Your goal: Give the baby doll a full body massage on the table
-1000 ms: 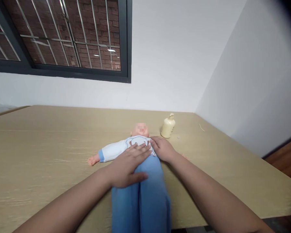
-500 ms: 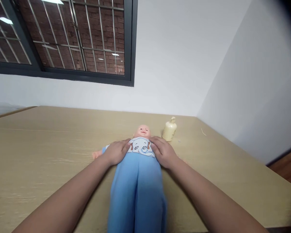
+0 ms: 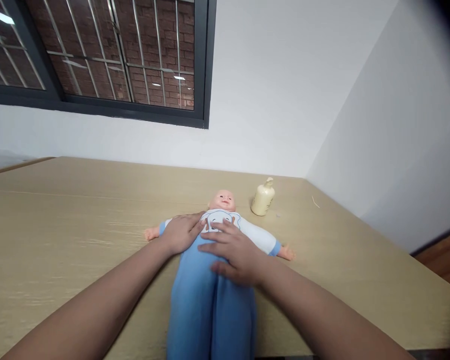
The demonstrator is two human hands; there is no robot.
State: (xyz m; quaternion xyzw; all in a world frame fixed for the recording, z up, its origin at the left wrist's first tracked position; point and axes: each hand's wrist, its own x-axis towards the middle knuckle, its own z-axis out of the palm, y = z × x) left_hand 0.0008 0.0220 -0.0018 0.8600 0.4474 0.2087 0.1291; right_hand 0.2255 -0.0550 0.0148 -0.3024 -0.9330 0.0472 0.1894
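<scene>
A baby doll (image 3: 224, 201) lies on its back on the table, head toward the wall and arms spread. It wears a white top with blue cuffs and an elephant face on the chest, and blue trousers (image 3: 195, 300). My left hand (image 3: 182, 232) rests flat on the doll's side by the chest, fingers stretched out. Over the belly and the trousers' waist is my right hand (image 3: 238, 252), its fingers spread apart; it covers part of the elephant print. Whether the right hand touches the cloth I cannot tell.
A cream pump bottle (image 3: 263, 198) stands right of the doll's head. A thin pale strip (image 3: 315, 202) lies farther right on the wooden table (image 3: 78, 210). White walls meet behind the table, with a barred window (image 3: 127, 60) at the upper left.
My right hand has moved left from the doll's side to over its belly, fingers now spread, uncovering the doll's arm on that side. My left hand stays in place.
</scene>
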